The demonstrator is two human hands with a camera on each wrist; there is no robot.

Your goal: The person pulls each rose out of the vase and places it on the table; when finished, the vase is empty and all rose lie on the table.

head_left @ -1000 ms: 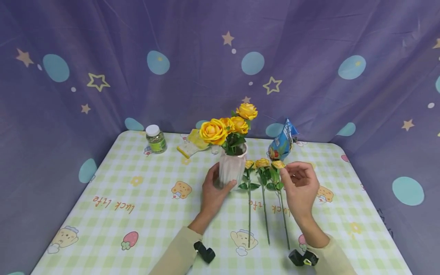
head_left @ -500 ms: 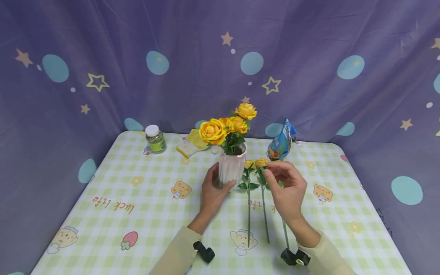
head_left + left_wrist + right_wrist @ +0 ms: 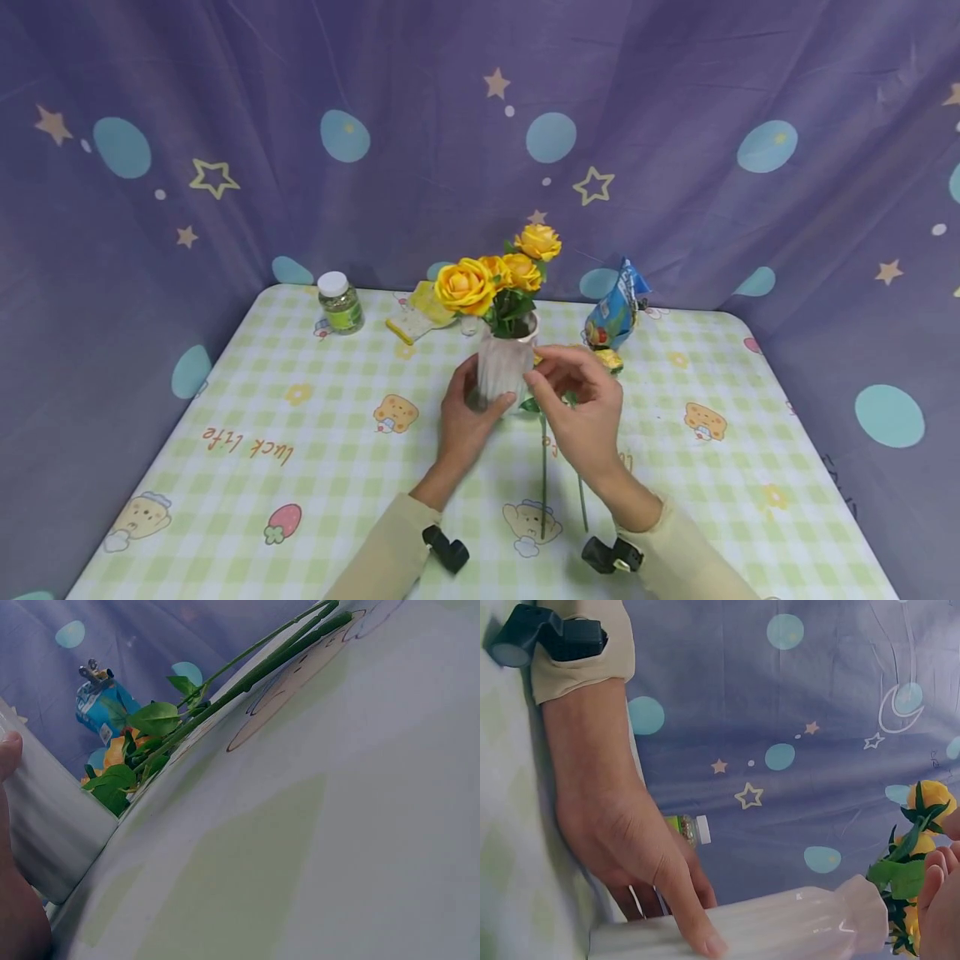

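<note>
A pale ribbed vase [image 3: 502,367] stands on the table, gripped low on its side by my left hand [image 3: 471,421]. Several yellow roses [image 3: 465,287] with green leaves rise out of it. My right hand [image 3: 581,408] hovers beside the vase, thumb and fingers loosely bent and apart, over the heads of loose roses. One rose head [image 3: 609,360] shows to the right of that hand. Two green stems [image 3: 543,483] run toward the near edge; the rest is covered by the right hand and forearm. In the left wrist view the loose stems [image 3: 247,679] lie close together.
A jar with a white lid [image 3: 341,304] stands at the back left. Behind the vase lies a yellow and white packet [image 3: 423,315]. A blue clipped bag [image 3: 617,308] stands at the back right. A purple curtain [image 3: 420,100] closes off the back of the checked tablecloth [image 3: 247,483].
My right hand has moved left, from the rightmost loose rose past the middle one to beside the vase. The rightmost rose head shows again. My left hand and the vase stay put.
</note>
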